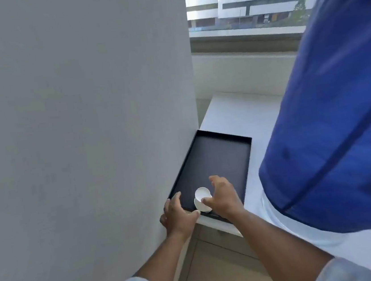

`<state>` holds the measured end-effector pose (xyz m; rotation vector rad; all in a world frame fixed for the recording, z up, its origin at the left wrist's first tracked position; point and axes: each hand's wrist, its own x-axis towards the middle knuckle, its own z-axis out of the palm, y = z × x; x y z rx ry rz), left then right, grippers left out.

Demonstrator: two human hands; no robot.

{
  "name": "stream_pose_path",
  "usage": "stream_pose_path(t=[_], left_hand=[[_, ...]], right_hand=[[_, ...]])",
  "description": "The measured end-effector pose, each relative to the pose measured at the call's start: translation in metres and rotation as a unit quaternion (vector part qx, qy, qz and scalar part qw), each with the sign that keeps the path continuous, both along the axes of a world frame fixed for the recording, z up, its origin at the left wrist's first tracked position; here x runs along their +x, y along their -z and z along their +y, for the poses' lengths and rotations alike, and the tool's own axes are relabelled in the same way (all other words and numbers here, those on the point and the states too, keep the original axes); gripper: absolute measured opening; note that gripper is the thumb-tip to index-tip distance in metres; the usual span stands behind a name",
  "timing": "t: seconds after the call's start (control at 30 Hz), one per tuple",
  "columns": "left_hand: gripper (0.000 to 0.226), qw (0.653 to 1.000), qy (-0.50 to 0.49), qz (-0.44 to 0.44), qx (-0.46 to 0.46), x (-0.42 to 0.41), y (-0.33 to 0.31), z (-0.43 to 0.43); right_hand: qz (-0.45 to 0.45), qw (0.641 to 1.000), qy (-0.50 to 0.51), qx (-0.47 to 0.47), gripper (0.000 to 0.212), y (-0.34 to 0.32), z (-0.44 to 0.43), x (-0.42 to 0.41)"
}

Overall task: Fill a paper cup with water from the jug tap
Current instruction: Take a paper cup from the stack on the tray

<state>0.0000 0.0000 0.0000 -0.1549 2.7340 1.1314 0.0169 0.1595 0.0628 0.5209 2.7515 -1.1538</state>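
Note:
A small white paper cup (202,196) stands at the near edge of a black tray (214,157) on a white counter. My right hand (224,196) curls around the cup's right side, thumb touching its wall, the other fingers spread above the tray. My left hand (177,213) rests on the tray's near left corner, fingers apart, holding nothing. A large blue water jug (332,122) fills the right side of the view on a white base (307,230). Its tap is hidden from sight.
A grey wall (80,130) stands close on the left, right against the tray. The white counter (242,114) runs back to a window ledge, with buildings outside. Below the counter's front edge lies a tan tiled floor (219,271).

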Motion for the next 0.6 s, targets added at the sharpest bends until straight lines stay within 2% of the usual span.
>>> stream_pose_path(t=[0.1, 0.17, 0.3, 0.43, 0.6], left_hand=[[0.101, 0.998, 0.045, -0.017, -0.041, -0.012, 0.020, 0.012], [0.103, 0.998, 0.047, -0.031, -0.035, -0.016, 0.033, 0.023], [0.089, 0.998, 0.052, -0.016, -0.037, -0.019, 0.056, 0.039], [0.076, 0.999, 0.032, 0.004, -0.035, -0.025, 0.070, 0.046], [0.051, 1.000, -0.001, 0.004, 0.004, -0.033, 0.077, 0.048]], right_hand=[[-0.011, 0.983, -0.091, 0.160, 0.076, 0.009, 0.000, -0.020], [-0.032, 0.972, -0.128, 0.192, 0.075, 0.015, -0.001, -0.029], [-0.050, 0.970, -0.167, 0.168, 0.063, 0.027, -0.006, -0.036], [-0.028, 0.971, -0.166, 0.169, 0.037, 0.035, -0.007, -0.043], [-0.010, 0.978, -0.142, 0.155, 0.036, 0.034, -0.003, -0.050]])
